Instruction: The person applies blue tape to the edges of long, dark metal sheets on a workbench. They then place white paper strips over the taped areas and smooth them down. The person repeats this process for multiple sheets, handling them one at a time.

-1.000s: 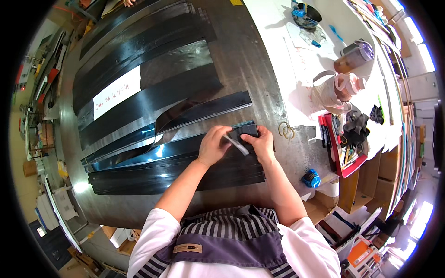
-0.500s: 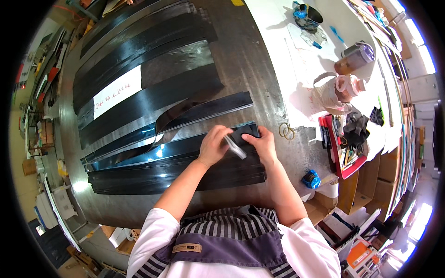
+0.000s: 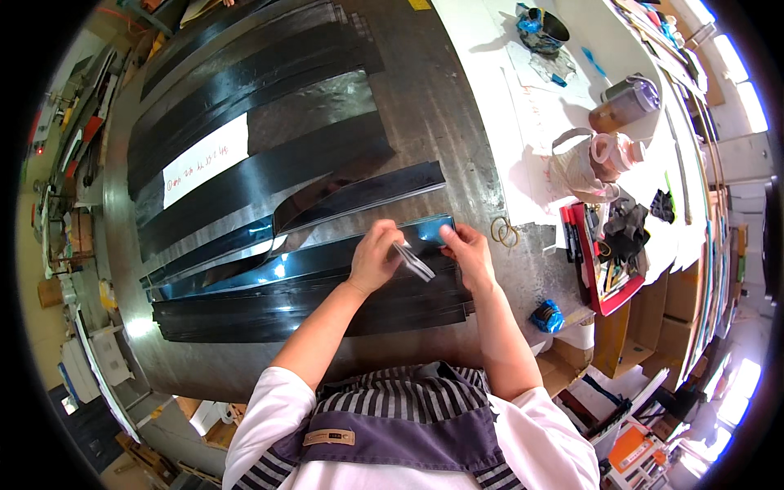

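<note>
My left hand (image 3: 376,256) is closed round a small, flat, whitish-silver piece (image 3: 416,264) whose kind I cannot make out. It juts from the fingers toward the right. My right hand (image 3: 468,251) pinches the right end of a glossy black strip (image 3: 327,256), thumb on top. This long strip lies on a stack of dark strips (image 3: 310,316) nearest my body. Just beyond, another bundle of black strips (image 3: 363,194) slants across the metal table (image 3: 445,106), one film-like strip curling at its left part.
More dark sheets (image 3: 245,90) cover the far left, with a handwritten white paper (image 3: 206,161) on them. To the right are rubber bands (image 3: 505,232), a blue wrapped bundle (image 3: 548,316), a red tool box (image 3: 614,298), a pink bottle (image 3: 614,155), a tinted bottle (image 3: 625,104) and a black cup (image 3: 542,31).
My right thumb has slid slightly right toward the strip's end, and the end's glare has shifted. The whitish-silver piece in my left hand has tilted a little.
</note>
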A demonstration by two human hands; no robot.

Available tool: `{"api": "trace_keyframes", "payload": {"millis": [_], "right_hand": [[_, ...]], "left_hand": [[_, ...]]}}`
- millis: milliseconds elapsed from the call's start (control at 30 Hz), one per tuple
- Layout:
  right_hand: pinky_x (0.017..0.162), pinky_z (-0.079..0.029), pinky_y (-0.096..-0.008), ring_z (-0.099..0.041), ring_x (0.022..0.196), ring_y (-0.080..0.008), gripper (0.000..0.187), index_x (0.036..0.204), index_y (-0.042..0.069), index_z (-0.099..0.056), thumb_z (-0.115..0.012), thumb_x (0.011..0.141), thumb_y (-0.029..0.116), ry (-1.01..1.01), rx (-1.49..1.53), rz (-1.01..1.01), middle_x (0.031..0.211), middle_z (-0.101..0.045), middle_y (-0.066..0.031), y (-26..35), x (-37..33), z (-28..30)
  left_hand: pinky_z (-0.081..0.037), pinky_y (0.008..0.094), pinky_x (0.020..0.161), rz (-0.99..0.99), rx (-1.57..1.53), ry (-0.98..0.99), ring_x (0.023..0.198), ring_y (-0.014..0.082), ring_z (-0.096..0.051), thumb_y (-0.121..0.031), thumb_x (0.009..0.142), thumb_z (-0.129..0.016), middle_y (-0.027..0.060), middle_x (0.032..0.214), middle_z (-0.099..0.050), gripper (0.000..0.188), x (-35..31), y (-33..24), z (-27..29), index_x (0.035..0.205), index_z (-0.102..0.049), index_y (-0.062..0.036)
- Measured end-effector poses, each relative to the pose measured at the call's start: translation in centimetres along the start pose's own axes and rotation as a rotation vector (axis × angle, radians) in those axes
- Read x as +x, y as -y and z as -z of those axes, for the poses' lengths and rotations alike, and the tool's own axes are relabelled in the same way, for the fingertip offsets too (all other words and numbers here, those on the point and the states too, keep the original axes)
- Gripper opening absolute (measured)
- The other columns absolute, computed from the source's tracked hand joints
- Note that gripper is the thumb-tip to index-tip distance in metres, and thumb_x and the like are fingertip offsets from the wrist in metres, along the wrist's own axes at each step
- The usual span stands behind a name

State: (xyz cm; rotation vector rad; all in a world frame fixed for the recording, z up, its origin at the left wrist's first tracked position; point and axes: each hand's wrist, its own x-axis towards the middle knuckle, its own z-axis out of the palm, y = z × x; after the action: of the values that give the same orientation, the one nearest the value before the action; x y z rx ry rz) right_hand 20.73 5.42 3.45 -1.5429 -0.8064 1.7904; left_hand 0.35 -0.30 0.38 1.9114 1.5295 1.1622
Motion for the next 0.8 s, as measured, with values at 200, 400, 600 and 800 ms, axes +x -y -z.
{"api": "trace_keyframes", "payload": {"millis": [200, 400, 600, 800], "right_hand": [[0.068, -0.049, -0.0267, -0.062, 0.073, -0.0116, 0.017, 0.090, -0.003, -0.067, -0.079, 0.080, 0.006, -0.012, -0.214, 0.135, 0.082, -0.069, -0.0067, -1.4, 0.8, -0.4], [0.067, -0.048, -0.0266, -0.061, 0.074, -0.0112, 0.019, 0.095, -0.002, -0.069, -0.078, 0.083, 0.009, 0.010, -0.062, 0.067, 0.081, -0.069, -0.0060, 0.0, 0.0, -0.3], [0.065, -0.047, -0.0257, -0.059, 0.070, -0.0104, 0.015, 0.086, -0.002, -0.065, -0.077, 0.082, 0.005, -0.021, -0.196, 0.132, 0.078, -0.067, -0.0043, -1.4, 0.8, -0.5], [0.065, -0.047, -0.0256, -0.059, 0.070, -0.0101, 0.018, 0.089, -0.002, -0.067, -0.079, 0.081, 0.009, 0.031, -0.063, 0.097, 0.078, -0.067, -0.0040, -0.1, 0.0, -0.3]], "left_hand": [[-0.051, 0.0347, 0.071, 0.101, -0.032, 0.043, 0.090, 0.0282, -0.063, 0.003, 0.065, -0.077, 0.0083, 0.106, -0.056, 0.047, 0.6, -1.4, 0.3, 0.105, -0.055, -0.0077], [-0.051, 0.0358, 0.073, 0.031, -0.019, 0.015, 0.093, 0.0305, -0.062, 0.005, 0.065, -0.074, 0.0090, 0.105, -0.056, 0.045, 0.0, -0.2, 0.0, 0.103, -0.055, -0.0101], [-0.050, 0.0358, 0.072, 0.106, -0.047, 0.038, 0.090, 0.0296, -0.062, 0.004, 0.065, -0.075, 0.0084, 0.105, -0.056, 0.048, 0.7, -1.5, 0.5, 0.107, -0.057, -0.0086], [-0.051, 0.0379, 0.075, 0.000, 0.006, 0.008, 0.094, 0.0321, -0.061, 0.005, 0.065, -0.073, 0.0100, 0.104, -0.055, 0.042, 0.2, -0.2, 0.1, 0.101, -0.056, -0.0094]]}}
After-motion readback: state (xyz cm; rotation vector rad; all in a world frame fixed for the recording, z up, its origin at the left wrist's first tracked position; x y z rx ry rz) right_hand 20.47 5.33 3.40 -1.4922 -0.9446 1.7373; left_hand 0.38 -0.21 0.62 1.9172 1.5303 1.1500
